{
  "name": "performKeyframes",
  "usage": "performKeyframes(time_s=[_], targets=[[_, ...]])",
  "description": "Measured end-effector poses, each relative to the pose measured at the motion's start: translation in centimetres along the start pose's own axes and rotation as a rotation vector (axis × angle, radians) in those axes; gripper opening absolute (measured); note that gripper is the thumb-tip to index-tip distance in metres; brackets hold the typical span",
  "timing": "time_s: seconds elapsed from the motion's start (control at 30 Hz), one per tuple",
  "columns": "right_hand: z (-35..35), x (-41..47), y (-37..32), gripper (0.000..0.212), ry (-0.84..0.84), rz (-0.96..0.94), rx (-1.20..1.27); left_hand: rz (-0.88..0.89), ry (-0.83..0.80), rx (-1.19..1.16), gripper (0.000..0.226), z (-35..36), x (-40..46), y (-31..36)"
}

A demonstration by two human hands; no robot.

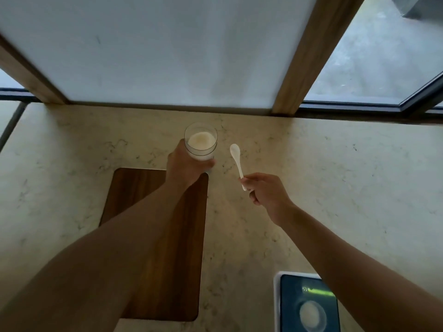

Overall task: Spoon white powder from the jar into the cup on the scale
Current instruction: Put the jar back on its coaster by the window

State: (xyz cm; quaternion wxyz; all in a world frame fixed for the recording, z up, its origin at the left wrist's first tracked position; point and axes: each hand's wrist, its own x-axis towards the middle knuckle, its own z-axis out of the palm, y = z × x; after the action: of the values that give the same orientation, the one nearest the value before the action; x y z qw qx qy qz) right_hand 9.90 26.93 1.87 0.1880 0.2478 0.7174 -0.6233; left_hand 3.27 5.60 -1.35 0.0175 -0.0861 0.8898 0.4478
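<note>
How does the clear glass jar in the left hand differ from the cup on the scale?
The clear glass jar is tall and stands far off by the window, gripped by the left hand; the small cup sits low on the blue-topped scale at the near edge, untouched. The jar looks wider and fuller; the cup looks shallower. Both are round, open-topped and hold white powder.

Clear glass jar (201,142), within the left-hand fingers (208,164): creamy white powder (201,141). Spoon (237,161), pinched by the right-hand fingers (247,180): glossy white. Counter (335,188) beneath: pale beige, thin grey veining. Board (134,188): dark brown, wood-grained.
</note>
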Motion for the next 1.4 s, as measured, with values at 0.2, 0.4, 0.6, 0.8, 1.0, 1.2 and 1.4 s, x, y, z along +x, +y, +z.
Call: performKeyframes(time_s=[0.2, 0.4, 0.6, 0.8, 1.0, 1.2, 1.4], targets=[[1.4, 1.7, -0.6, 0.008, -0.002, 0.001, 0.005, -0.04, 0.086, -0.024, 0.088, 0.3, 1.9, -1.0], [1.5, 2.2, -0.7, 0.009, -0.006, 0.001, 0.002, -0.009, 0.102, -0.016, 0.089, 0.6, 3.1, -1.7], [1.3, 2.4, -0.4, 0.01, -0.001, -0.003, 0.008, -0.025, 0.086, -0.013, 0.091, 0.8, 3.5, -2.4], [1.7, 2.3, -0.4, 0.009, -0.011, -0.025, 0.019, -0.013, 0.051, -0.015, 0.095, 0.8, 3.7, -2.9], [1.9, 1.7, -0.3, 0.011, -0.021, -0.038, 0.011, -0.029, 0.035, -0.098, 0.101, 0.8, 3.4, -3.0], [1.9, 0.7, -0.6, 0.012, -0.017, -0.023, 0.012, 0.003, -0.034, -0.062, 0.115, 0.2, 2.8, -2.8], [1.3, -1.1, -0.2, 0.01, -0.001, -0.019, -0.005, -0.084, -0.09, 0.047, 0.115, -0.2, 0.1, -2.8]])
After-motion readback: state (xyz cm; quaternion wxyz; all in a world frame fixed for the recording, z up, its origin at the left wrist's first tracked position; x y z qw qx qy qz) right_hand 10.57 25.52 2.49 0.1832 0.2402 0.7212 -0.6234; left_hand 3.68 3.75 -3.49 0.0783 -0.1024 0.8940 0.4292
